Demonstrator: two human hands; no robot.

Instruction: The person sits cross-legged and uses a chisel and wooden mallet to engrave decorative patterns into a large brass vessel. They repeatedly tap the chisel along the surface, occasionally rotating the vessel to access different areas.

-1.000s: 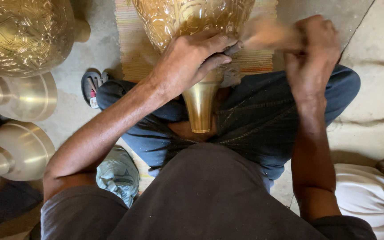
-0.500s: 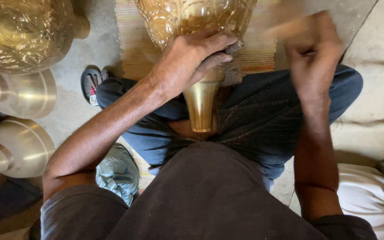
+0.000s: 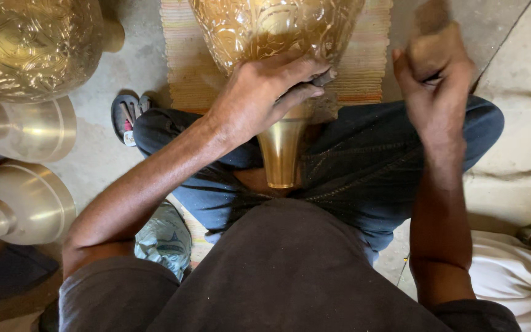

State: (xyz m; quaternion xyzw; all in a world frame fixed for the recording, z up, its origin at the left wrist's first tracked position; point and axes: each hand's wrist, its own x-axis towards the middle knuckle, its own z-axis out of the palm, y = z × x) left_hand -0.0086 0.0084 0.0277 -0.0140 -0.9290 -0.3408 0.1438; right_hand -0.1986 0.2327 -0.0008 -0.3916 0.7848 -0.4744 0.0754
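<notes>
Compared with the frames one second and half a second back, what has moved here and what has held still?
The right hand has swung its blurred wooden mallet up and away from the embossed brass vase; a second ago the mallet lay across by the left hand. That hand stays on the vase's shoulder, pinching a small dark punch. Vase and seated legs unchanged.

The engraved brass vase [image 3: 278,37] runs off the top edge, its mouth out of sight. The left hand [image 3: 259,92] covers most of a thin dark tool [image 3: 325,77]; only the tip shows. The right hand [image 3: 434,80] is blurred, and the brownish thing it grips [image 3: 431,15] can't be made out.
</notes>
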